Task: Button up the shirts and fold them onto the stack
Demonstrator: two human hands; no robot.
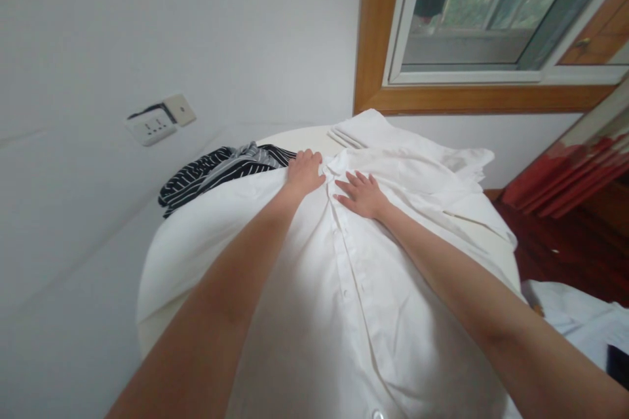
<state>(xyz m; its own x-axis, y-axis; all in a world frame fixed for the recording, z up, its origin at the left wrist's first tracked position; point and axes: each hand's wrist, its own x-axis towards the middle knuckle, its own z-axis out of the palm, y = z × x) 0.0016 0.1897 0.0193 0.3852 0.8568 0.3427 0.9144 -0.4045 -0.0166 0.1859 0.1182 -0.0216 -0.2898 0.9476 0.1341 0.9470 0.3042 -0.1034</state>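
Observation:
A white button-up shirt (304, 288) lies spread on a round pale table, its button placket running toward me and its collar area at the far side. My left hand (305, 172) is closed on the shirt cloth beside the top of the placket, fingers curled. Just right of the placket, my right hand (362, 195) lies flat on the shirt with its fingers spread. Beyond my left hand sits a bunched black-and-white striped cloth (221, 173). Folded white cloth (363, 127) rests at the table's back edge.
The table's rim (299, 137) is close to the white wall, which carries a socket (151, 126). A wood-framed window (383, 98) is at the back right. Red curtain (565, 173) hangs at right, and more white cloth (574, 311) lies below it.

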